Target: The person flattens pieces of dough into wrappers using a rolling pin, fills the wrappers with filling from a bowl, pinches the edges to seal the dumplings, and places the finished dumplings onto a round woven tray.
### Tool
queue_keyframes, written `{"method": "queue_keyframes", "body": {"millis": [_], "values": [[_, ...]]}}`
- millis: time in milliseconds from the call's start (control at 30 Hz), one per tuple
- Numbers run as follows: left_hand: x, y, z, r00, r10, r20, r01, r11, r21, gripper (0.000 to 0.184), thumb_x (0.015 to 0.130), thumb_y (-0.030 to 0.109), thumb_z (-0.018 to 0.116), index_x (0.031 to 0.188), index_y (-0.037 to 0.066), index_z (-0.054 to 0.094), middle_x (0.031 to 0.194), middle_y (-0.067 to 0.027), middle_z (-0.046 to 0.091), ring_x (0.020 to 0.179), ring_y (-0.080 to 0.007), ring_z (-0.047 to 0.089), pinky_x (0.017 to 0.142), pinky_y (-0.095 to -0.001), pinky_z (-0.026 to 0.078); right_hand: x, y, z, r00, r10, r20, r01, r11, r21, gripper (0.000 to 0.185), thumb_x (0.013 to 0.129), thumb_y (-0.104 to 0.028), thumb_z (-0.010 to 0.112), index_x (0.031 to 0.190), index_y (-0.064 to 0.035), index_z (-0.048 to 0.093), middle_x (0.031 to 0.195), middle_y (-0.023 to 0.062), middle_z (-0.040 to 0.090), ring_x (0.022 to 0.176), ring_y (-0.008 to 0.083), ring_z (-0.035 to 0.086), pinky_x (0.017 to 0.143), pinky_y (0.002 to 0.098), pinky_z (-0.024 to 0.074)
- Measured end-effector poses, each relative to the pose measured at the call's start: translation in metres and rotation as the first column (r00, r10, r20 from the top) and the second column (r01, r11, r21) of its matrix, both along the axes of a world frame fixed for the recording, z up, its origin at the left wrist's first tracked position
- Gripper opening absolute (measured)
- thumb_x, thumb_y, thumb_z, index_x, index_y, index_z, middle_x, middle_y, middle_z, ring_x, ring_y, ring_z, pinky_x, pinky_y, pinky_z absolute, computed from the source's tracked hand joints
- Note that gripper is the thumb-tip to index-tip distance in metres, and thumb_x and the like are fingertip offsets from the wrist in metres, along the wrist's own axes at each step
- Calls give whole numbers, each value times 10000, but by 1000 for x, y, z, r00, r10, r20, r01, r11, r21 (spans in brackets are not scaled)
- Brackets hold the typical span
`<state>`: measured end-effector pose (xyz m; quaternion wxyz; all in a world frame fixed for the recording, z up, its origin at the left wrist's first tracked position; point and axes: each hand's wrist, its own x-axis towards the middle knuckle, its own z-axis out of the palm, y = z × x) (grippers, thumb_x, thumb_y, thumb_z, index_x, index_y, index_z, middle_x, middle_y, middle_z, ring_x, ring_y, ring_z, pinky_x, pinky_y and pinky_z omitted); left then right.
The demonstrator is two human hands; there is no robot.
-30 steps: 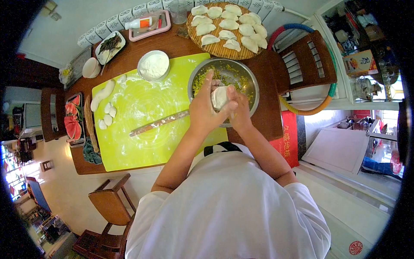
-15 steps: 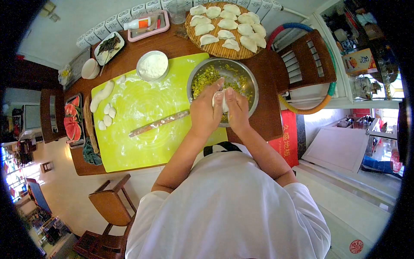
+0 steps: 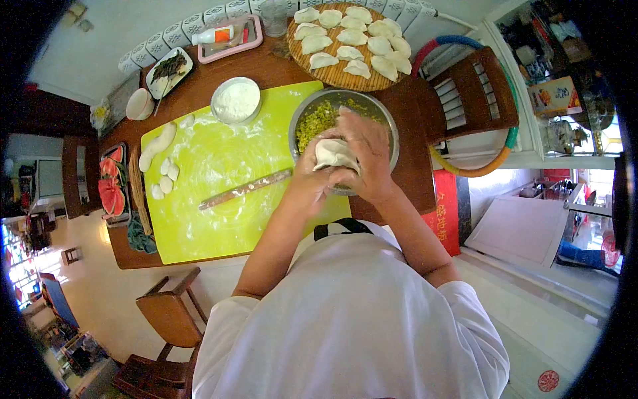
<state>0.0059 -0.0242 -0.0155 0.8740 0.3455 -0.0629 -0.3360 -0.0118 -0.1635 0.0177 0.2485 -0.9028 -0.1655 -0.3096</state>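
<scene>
A pale, folded dumpling (image 3: 335, 155) lies in my left hand (image 3: 311, 181), whose fingers curl round its side. My right hand (image 3: 372, 156) is close against the dumpling's right side, its fingers stretched forward and smeared by motion. Both hands are over the near part of a steel bowl (image 3: 393, 136) holding chopped yellow-green filling (image 3: 319, 123). Part of the bowl and filling is hidden behind the hands.
A floured green mat (image 3: 193, 233) bears a rolling pin (image 3: 246, 189), dough pieces (image 3: 166, 169) and a bowl of flour (image 3: 237, 101). Several dumplings rest on a round woven tray (image 3: 332, 78) at the back. Watermelon slices (image 3: 111, 186) stand left; a chair (image 3: 465, 100) stands right.
My hands were pressed together round the dumpling. They have now parted somewhat, the right hand's fingers have straightened, and the dumpling's pleated top shows in my left hand.
</scene>
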Motion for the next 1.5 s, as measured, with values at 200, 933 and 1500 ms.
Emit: {"method": "queue_keyframes", "body": {"millis": [200, 933, 1500], "values": [[4, 6, 3, 998, 63, -3, -63, 998, -12, 587, 722, -76, 573, 1266, 66, 405, 1139, -62, 513, 1056, -174, 521, 883, -285, 452, -3, 1, 7, 995, 65, 69, -76, 983, 165, 451, 619, -320, 744, 1013, -126, 641, 1149, 63, 589, 1030, 260, 561, 851, 407, 411], [71, 81, -129, 753, 309, 581, -654, 448, 610, 452, 695, 18, 695, 1123, 69, 558, 897, -25, 606, 799, -144, 575, 696, -259, 487, -14, -42, -32, 938, -180, -295, 261, 928, 265, 391, 734, -199, 687, 1103, -101, 602, 1126, 99, 578, 1083, 288, 510, 940, 378, 383], [98, 84, -169, 514, -539, 667, -793, -3, 609, 324, 702, 126, 674, 1022, 128, 623, 1007, -126, 586, 941, -338, 536, 857, -400, 433, -7, -142, -115, 794, -358, -491, 576, 702, 420, 131, 834, -103, 584, 922, -51, 665, 916, 90, 631, 836, 206, 605, 764, 303, 467]]}}
